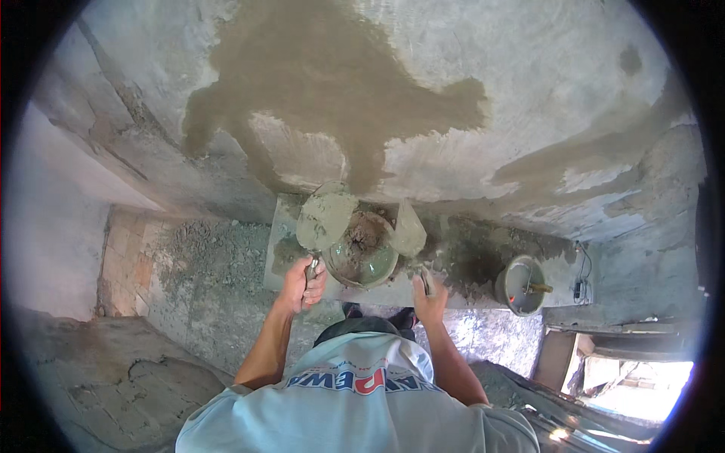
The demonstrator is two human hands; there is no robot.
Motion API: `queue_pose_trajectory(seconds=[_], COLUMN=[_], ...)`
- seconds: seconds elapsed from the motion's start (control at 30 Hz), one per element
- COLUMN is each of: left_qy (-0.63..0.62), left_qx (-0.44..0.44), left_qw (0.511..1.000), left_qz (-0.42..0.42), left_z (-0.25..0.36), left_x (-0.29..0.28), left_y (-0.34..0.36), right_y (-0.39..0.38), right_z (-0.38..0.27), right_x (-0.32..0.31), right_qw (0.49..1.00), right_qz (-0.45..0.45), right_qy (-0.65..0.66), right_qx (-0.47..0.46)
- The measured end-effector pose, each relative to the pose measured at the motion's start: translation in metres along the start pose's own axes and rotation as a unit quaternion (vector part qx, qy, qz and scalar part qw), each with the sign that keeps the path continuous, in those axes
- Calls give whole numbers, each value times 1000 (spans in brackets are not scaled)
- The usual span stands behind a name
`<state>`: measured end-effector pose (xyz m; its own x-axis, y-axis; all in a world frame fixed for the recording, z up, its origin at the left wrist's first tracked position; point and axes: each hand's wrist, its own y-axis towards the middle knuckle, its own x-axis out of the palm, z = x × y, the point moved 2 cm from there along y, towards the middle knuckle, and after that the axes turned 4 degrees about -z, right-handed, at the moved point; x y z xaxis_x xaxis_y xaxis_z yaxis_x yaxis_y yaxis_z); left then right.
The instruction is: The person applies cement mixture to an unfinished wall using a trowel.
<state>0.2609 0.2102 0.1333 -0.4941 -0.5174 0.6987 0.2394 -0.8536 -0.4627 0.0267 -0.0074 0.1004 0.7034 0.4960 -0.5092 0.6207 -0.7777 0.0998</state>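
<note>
Mortar (362, 234) sits in a round green pan (362, 260), heaped at the far side with the green bottom showing nearer the person. The pan rests on a grey ledge (468, 264) at the foot of a rough wall (529, 75), and the ledge is crusted with dried and wet mortar around it.

The left hand (302, 285) is clenched round the handle of a flat board (326, 217) loaded with wet grey mortar. The board is tilted and hangs over the left rim of the pan, with its far edge up against the base of the wall. The right hand (429, 300) is closed round the handle of a pointed trowel (409, 229), whose blade is also coated in mortar and stands just beside the right rim of the pan. The two tools flank the pan, apart from each other.

On the wall above, a large dark patch (332, 90) of fresh wet mortar spreads out from a narrow stem that runs down toward the board. Lighter, drier plaster surrounds it, and further damp streaks show to the right.

Farther right on the ledge stands a small grey bucket (521, 285) with a yellowish handle lying inside it, well apart from both hands. Loose rubble (204, 249) and dust lie on the floor to the left of the ledge. The person wears a light blue shirt (355, 408).
</note>
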Motion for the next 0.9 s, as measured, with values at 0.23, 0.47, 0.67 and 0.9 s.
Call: queue_pose_trajectory(seconds=[0.23, 0.47, 0.67, 0.9], left_qy=[-17, -12, 27, 29], left_qx=[-40, -77, -55, -91], left_qw=[999, 996, 998, 995], left_qz=[-12, -37, -33, -28], left_z=[-27, -35, -30, -45], left_x=[-36, -60, -57, -60], left_y=[7, -1, 1, 5], right_y=[25, 46, 41, 70], right_z=[-44, 0, 0, -42], right_x=[-5, 7, 21, 31], right_qw=[952, 973, 916, 909], right_qz=[-187, -187, -163, -251], right_qy=[215, 137, 312, 285], right_qx=[110, 19, 194, 171])
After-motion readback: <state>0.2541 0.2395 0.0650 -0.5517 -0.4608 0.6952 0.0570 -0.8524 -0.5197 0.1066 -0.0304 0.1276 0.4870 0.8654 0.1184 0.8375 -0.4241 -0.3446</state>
